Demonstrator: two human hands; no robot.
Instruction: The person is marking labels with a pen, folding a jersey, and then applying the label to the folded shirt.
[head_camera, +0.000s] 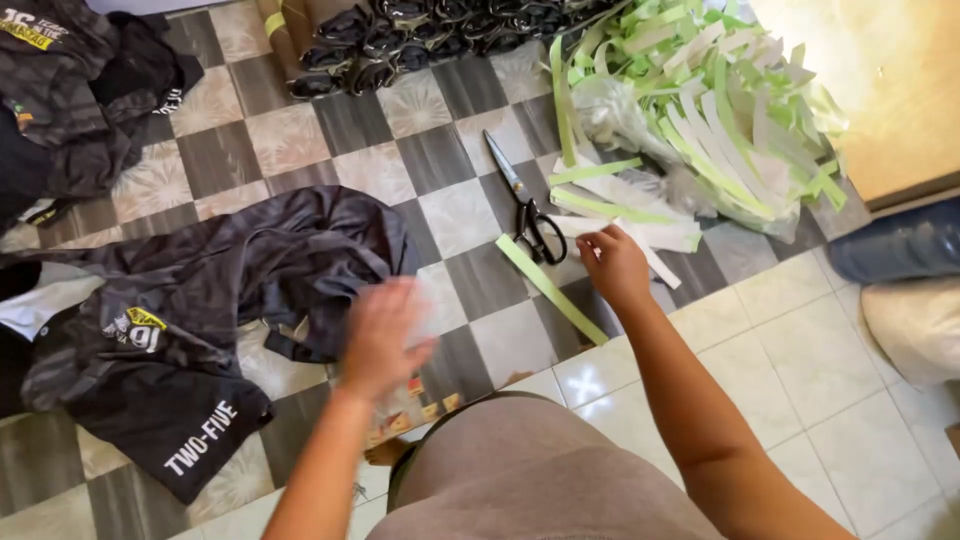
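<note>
My right hand (612, 264) reaches out over the tiled floor and pinches the end of a white paper strip (655, 236) at the edge of a heap of green and white strips (700, 110). A loose green strip (550, 288) lies diagonally just left of that hand. Black-handled scissors (528, 215) rest beside it, blades pointing away from me. My left hand (383, 335) is blurred, fingers spread, hovering over the floor by a crumpled dark garment (290, 265). It holds nothing.
A dark printed shirt (150, 390) lies at the lower left, more dark clothes (80, 90) at the upper left. Rolled dark garments (420, 35) line the top. A wooden board (890, 90) stands at the upper right, with a blue object (895, 250) below it.
</note>
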